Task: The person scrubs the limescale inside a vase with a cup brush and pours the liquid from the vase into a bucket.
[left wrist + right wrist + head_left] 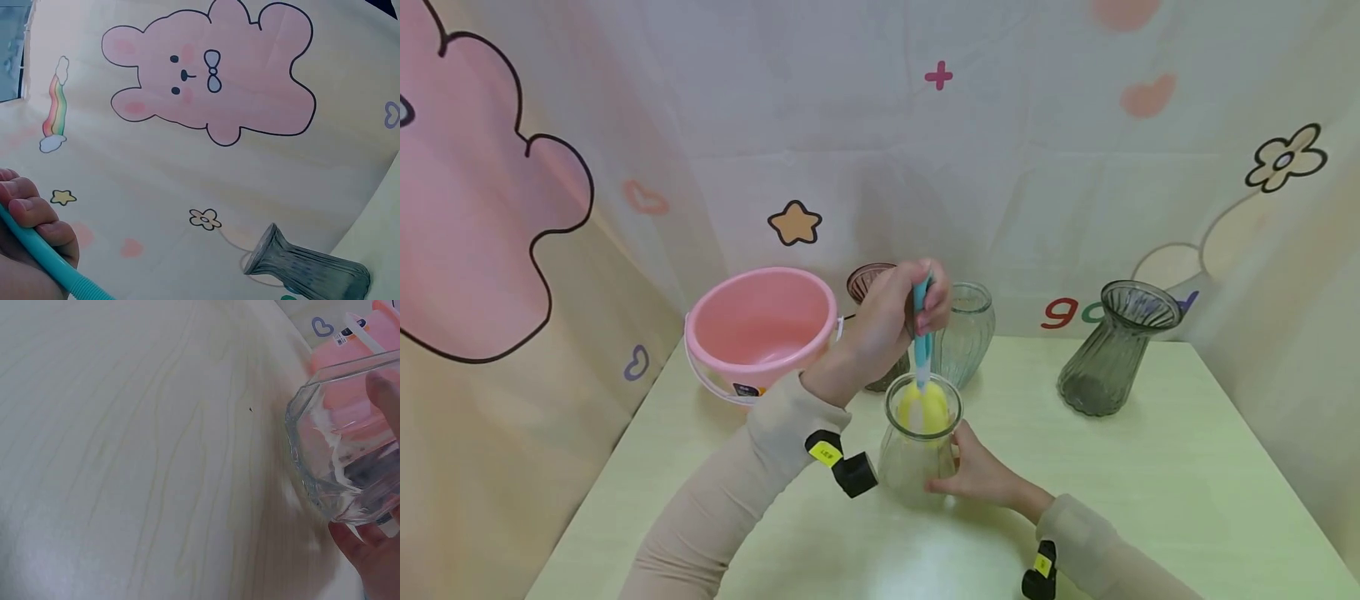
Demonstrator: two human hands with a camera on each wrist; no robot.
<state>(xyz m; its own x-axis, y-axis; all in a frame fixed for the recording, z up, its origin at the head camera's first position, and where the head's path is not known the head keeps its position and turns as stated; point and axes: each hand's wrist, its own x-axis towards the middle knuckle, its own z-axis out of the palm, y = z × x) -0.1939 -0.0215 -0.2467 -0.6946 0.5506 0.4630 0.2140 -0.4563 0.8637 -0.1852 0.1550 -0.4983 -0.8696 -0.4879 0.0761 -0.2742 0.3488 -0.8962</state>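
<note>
My left hand (887, 321) grips the teal handle (922, 354) of a bottle brush, which points downward. The brush's yellow sponge head (931, 408) is inside the mouth of a clear glass vase (913, 471). In the left wrist view, the fingers (56, 234) curl round the teal handle (44, 253). Low on the vase's right side, my right hand (981, 475) holds the glass between thumb and fingers. The right wrist view shows the vase's faceted base (306, 456) with the right hand (381, 562) around it; part of that hand is cut off.
A pink bucket (763, 362) with a white handle stands at the back left. Behind the left hand are a brownish glass vase (867, 279) and a bluish glass vase (966, 337). A grey glass vase (1101, 367) stands farther right. A printed curtain (1000, 167) surrounds the table (1165, 500).
</note>
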